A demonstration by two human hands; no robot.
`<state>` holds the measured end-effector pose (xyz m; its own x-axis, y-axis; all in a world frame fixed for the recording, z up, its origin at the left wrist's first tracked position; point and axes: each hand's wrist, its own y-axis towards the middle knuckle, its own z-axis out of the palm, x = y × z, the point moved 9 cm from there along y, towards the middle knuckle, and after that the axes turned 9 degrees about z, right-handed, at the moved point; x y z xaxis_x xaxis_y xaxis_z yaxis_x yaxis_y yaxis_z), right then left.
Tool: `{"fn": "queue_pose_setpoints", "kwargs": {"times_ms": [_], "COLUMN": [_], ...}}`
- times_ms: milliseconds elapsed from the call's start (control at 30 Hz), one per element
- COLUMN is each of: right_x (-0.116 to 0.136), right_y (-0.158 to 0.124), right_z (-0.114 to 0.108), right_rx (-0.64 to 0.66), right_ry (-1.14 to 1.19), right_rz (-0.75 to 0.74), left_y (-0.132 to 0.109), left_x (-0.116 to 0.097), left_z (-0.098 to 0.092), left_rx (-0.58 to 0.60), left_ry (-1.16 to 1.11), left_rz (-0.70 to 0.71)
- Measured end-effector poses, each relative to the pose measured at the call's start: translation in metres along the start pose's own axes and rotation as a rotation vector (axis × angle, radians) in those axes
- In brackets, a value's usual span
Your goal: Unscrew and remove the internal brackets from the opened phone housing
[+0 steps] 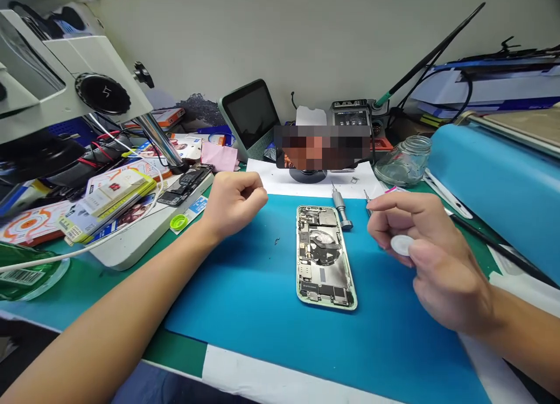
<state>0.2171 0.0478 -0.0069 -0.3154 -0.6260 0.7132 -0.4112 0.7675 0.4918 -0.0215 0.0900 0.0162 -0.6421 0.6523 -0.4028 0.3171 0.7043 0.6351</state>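
An opened phone (325,256) with its internals exposed lies face up in the middle of a blue mat (262,299). My left hand (231,202) hovers left of the phone's top end, fingers curled into a loose fist; whether it holds anything is hidden. My right hand (431,258) is to the right of the phone, pinching a small white round disc (401,244) between thumb and fingers. A thin metal tool tip pokes out above that hand. A small grey screwdriver (340,208) lies just beyond the phone's top right corner.
A microscope (65,77) stands at the left over a white base (144,232) cluttered with cards, boxes and a phone part. A small screen (251,115), glass jar (405,160), soldering station (350,115) and white sheet sit at the back. A blue cover (494,182) rises at right.
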Motion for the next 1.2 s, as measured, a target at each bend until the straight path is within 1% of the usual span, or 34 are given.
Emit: {"fn": "queue_pose_setpoints", "kwargs": {"times_ms": [67,167,233,333,500,733,933,1033,1200], "right_x": [-0.001,0.011,0.017,0.016,0.012,0.014,0.014,0.012,0.013], "right_y": [0.003,0.005,0.005,0.004,0.003,0.002,0.0,0.001,0.002], "right_z": [-0.001,0.003,0.011,0.02,0.018,0.018,0.024,0.026,0.03], "right_rx": [-0.025,-0.073,-0.068,-0.041,-0.074,-0.09,-0.059,-0.06,-0.035], "right_ry": [-0.021,-0.163,-0.21,-0.212,-0.24,-0.25,-0.248,-0.231,-0.182], "right_rz": [0.025,-0.051,-0.105,-0.125,-0.15,-0.167,-0.206,-0.209,-0.205], "left_y": [0.001,0.002,0.002,0.001,-0.005,-0.019,-0.026,-0.027,-0.031], "left_x": [-0.002,-0.003,-0.001,0.005,0.014,0.033,0.05,0.061,0.086], "left_z": [0.004,0.009,0.01,0.014,0.021,0.034,0.037,0.036,0.03], "left_rx": [0.058,0.114,0.125,0.132,0.17,0.272,0.342,0.348,0.271], "left_ry": [-0.009,-0.024,-0.029,-0.032,-0.035,-0.039,-0.005,0.018,0.089], "left_rz": [0.022,0.052,0.06,0.066,0.086,0.076,0.035,0.003,-0.076]}}
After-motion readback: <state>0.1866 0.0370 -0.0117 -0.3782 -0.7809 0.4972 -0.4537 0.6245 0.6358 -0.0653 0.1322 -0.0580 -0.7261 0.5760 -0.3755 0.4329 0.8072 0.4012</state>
